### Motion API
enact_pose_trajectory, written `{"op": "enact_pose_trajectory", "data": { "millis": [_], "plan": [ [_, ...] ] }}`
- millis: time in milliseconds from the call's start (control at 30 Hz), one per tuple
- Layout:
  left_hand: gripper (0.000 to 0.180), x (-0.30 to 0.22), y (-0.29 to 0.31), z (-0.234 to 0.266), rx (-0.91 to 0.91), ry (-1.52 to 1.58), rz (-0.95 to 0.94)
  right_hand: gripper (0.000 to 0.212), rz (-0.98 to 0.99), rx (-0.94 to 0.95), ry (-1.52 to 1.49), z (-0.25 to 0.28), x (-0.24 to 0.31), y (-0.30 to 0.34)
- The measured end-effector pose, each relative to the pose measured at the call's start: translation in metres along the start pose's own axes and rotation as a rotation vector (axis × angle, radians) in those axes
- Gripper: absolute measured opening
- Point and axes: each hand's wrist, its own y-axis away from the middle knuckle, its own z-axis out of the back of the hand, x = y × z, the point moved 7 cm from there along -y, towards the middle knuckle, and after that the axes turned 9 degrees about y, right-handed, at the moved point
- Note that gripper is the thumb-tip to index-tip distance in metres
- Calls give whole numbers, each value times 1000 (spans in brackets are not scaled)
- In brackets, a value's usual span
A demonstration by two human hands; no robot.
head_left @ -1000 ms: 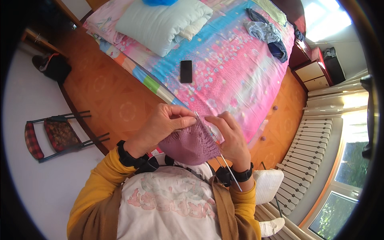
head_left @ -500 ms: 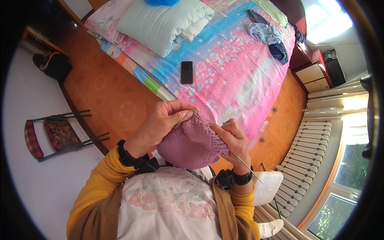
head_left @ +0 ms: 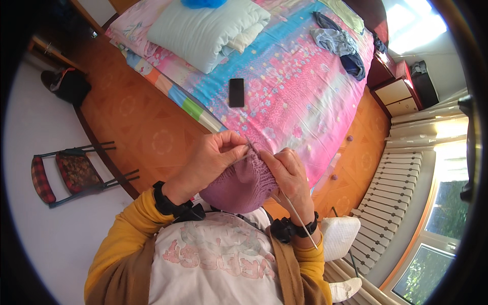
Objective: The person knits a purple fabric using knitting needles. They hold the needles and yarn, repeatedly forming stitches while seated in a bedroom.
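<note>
A mauve piece of knitting (head_left: 239,189), rounded and ribbed along its right side, hangs between my hands in front of my chest. My left hand (head_left: 212,156) pinches its upper left edge, thumb and forefinger together near a needle tip. My right hand (head_left: 291,177) is closed around the upper right edge, its forefinger close to the left fingertips. From beneath the right palm a thin, pale knitting needle (head_left: 304,222) slants down across the wrist. The fingers hide the stitches on the needles in part. Black bands circle both wrists.
Ahead stands a bed with a pink and blue floral sheet (head_left: 284,101), bearing a black phone (head_left: 237,93), a pale folded quilt (head_left: 203,33) and crumpled clothes (head_left: 335,41). A folding chair (head_left: 79,172) is at left, a white radiator (head_left: 389,203) at right. Small purple balls (head_left: 334,177) lie on the floor.
My right hand has moved left and slightly up, closer to the left fingertips. The needle beneath it now points more steeply down. The knitting has bunched narrower between the hands.
</note>
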Motion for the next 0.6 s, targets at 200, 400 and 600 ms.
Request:
{"op": "enact_pose_trajectory", "data": {
  "millis": [200, 400, 600],
  "plan": [
    [8, -5, 2, -3, 22, -37, -55, 52, -184, 84, -90, 0, -18, -5],
    [10, 11, 5, -17, 237, -180, 78, 50, -207, 260, -390, -20, -26, -5],
    [9, 3, 0, -2, -45, 39, -96, 49, -57, 5, -49, -1, -4, -4]
  ]
}}
